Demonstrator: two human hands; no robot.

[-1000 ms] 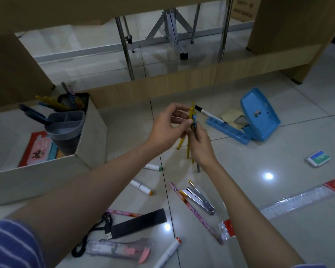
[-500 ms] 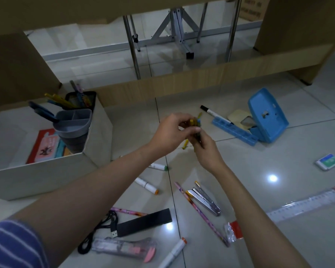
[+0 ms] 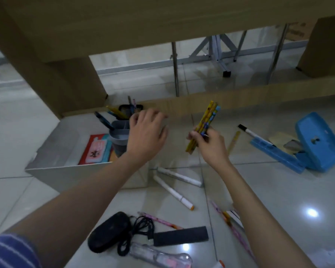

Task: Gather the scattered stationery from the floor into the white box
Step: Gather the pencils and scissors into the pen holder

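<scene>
- Gripping a bundle of pencils (image 3: 203, 126), the right hand (image 3: 211, 146) holds them tilted above the floor (image 3: 278, 190), fingers curled round their lower half.
- Left hand (image 3: 146, 134) hovers with fingers spread and loose, holding nothing, over the right end of the white box (image 3: 70, 174).
- Box sits on the floor at left; inside stand a grey pen cup (image 3: 119, 136) and a black cup (image 3: 129, 111), both with pens, and a red-and-pink flat item (image 3: 97, 148) lies on its bottom.
- Two white markers (image 3: 174, 185) lie on the floor just beside the box's right corner.
- One yellow pencil (image 3: 233, 140) lies on the floor right of the right hand.
- Farther right: a black-capped marker (image 3: 253, 133), a blue hole punch (image 3: 315, 142) and yellow sticky notes (image 3: 278, 138) close together.
- Near the bottom: a black case (image 3: 108, 232), a black cable (image 3: 141, 231), a dark flat bar (image 3: 181, 235), a pink pencil (image 3: 159, 222), a clear pink-tinted item (image 3: 161, 257).
- Another pink pencil (image 3: 232, 227) lies partly under the right forearm.
</scene>
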